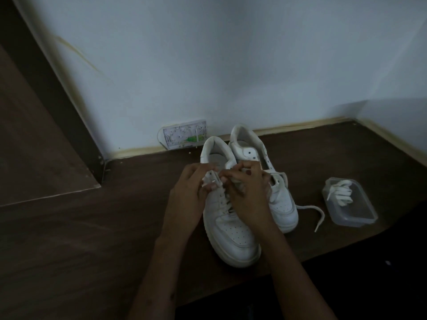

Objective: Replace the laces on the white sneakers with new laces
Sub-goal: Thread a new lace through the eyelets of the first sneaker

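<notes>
Both hands, the left hand (188,188) and right hand (248,192), pinch the lace (225,200) near the top holes of the near sneaker (231,229), so it looks almost laced, while the far sneaker (280,199) behind it still looks half done, with more laces (341,192) waiting in the box (360,219) past it.

A dim corner of what appears to be a home: a dark wood-grain surface (69,239) runs up to a pale painted wall (208,65), its foot edged with a yellowish skirting strip (300,125). A wall socket plate (184,134) sits low on the wall, its face open with a bit of green showing inside. A dark brown wooden panel (34,135) stands at the left. A pair of white sneakers (231,227) and a small clear plastic box (353,215) holding laces rest on the surface.
</notes>
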The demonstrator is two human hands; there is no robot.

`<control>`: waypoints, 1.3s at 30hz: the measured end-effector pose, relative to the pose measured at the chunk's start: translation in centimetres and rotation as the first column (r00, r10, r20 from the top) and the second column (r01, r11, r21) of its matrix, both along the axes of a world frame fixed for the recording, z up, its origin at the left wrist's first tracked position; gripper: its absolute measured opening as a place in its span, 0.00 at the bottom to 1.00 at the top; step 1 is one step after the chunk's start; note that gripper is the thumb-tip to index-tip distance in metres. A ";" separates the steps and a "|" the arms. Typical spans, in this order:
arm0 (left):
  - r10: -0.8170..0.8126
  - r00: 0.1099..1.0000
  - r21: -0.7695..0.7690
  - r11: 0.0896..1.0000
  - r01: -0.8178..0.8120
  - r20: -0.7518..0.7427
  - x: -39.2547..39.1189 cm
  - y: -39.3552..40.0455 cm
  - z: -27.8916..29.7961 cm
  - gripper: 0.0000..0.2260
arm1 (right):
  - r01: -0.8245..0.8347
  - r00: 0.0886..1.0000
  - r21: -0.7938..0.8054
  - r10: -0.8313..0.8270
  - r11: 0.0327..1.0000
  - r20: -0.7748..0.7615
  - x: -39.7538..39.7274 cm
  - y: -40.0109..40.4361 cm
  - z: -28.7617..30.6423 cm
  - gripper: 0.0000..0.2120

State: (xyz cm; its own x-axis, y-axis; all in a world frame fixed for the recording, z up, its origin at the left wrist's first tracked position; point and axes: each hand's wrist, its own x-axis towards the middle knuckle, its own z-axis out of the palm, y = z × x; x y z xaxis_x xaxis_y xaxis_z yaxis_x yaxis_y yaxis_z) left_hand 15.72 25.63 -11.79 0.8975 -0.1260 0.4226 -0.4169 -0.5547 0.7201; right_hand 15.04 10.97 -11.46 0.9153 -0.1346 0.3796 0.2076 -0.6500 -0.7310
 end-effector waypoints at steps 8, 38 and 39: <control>0.065 0.995 -0.072 0.996 -0.059 0.082 0.1 -0.3 -0.4 0.04 | 0.161 0.977 0.007 -0.160 0.987 0.139 -1.5 -0.9 0.5 0.10; 0.216 0.971 0.094 0.970 -0.226 0.098 0.1 0.3 0.4 0.04 | -0.015 0.973 -0.099 -0.009 0.995 -0.232 -6.8 1.1 -2.1 0.50; 0.285 0.954 0.087 0.952 -0.293 0.094 0.1 0.8 0.3 0.05 | -0.017 0.973 -0.093 -0.005 0.996 -0.230 -6.8 1.1 -2.0 0.50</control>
